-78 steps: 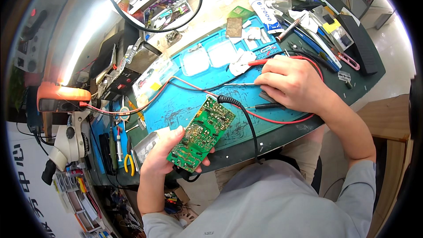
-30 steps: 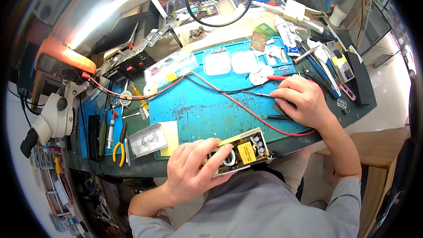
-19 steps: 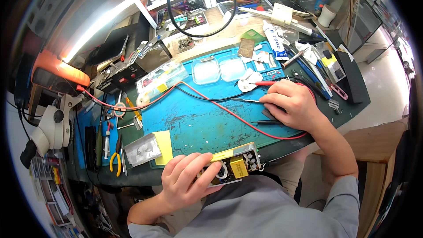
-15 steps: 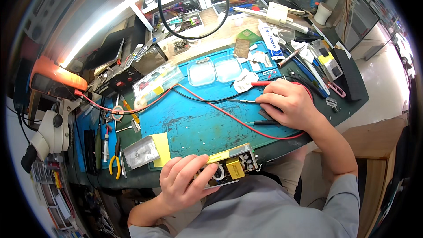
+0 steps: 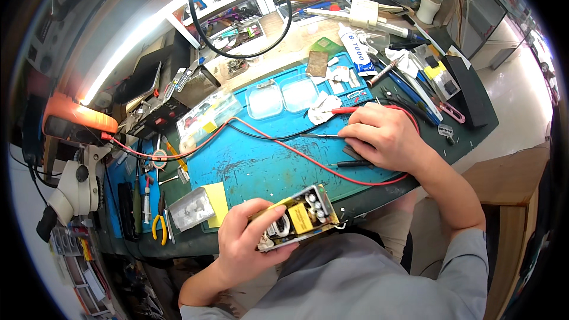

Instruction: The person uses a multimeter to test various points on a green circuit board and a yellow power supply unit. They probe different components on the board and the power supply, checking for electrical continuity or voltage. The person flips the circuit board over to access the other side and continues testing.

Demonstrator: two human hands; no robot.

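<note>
My left hand (image 5: pixel 246 234) is closed around the left end of an open power supply unit (image 5: pixel 301 218), a metal case with a yellow transformer, white coiled wire and capacitors. It is tilted above the near edge of the bench, with its inside facing up. Over the right part of the blue mat (image 5: pixel 237 163), my right hand (image 5: pixel 379 136) has its fingers curled at the end of a slim pointed metal tool (image 5: pixel 320 136). Just above that hand lies a red test probe (image 5: pixel 344 110); below the fingers rests a black probe (image 5: pixel 352 164).
An orange multimeter (image 5: pixel 80 120) at the left feeds red and black leads across the mat. A metal cover (image 5: pixel 191 208) lies on yellow paper, near yellow-handled pliers (image 5: pixel 159 228). Clear lidded boxes (image 5: pixel 264 101), a glue tube (image 5: pixel 357 50) and several tools crowd the far side.
My left hand has turned the power supply, raising its right end so that more of its inside faces up. My right hand stays at the slim tool; the whole view has shifted slightly.
</note>
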